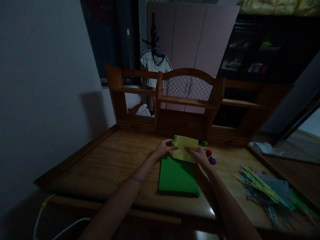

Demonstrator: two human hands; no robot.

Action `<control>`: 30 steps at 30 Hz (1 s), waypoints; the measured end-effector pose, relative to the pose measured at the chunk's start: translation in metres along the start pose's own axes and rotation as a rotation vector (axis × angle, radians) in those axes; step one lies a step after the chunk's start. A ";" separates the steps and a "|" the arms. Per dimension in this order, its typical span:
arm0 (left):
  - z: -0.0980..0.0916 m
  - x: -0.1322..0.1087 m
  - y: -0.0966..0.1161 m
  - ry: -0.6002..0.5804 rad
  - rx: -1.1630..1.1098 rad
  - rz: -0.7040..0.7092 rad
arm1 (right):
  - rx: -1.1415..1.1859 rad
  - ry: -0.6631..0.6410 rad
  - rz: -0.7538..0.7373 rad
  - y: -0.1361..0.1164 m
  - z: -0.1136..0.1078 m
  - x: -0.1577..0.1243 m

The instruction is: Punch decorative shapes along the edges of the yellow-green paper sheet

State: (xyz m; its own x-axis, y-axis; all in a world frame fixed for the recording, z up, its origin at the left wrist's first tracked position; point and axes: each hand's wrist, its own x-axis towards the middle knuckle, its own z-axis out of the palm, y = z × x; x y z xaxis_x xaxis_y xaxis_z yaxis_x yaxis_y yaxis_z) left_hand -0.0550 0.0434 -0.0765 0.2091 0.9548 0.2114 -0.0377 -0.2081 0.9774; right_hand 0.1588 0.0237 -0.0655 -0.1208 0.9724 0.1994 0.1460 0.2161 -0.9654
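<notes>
Pinched in my left hand (pixel 165 147) is a small bright green paper punch (pixel 174 143), set at the left edge of a yellow sheet of paper (pixel 183 154). Above the punch, a short row of dark holes runs along that edge. On the right side, my right hand (pixel 198 155) grips the sheet, its thumb lying across the front and the other fingers mostly hidden. The sheet is raised and overlaps the far end of a green stack of paper or folder (pixel 178 176) on the wooden table.
Beyond my right hand lie a red piece (pixel 208 153), a purple piece (pixel 212 160) with eye-like dots and a small green piece (pixel 204 143). A heap of punched coloured strips (pixel 268 188) covers the table's right. A wooden shelf unit (pixel 185 100) borders the back.
</notes>
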 end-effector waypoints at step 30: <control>0.000 -0.007 0.007 -0.065 0.063 0.008 | -0.054 0.013 0.021 -0.015 0.007 -0.007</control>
State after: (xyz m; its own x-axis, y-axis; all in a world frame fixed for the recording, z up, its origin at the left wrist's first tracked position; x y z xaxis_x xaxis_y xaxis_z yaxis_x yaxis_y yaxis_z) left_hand -0.0568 0.0352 -0.0713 0.2724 0.9375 0.2165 0.0210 -0.2307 0.9728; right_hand 0.1508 0.0126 -0.0537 -0.1045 0.9778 0.1816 0.2011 0.1996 -0.9590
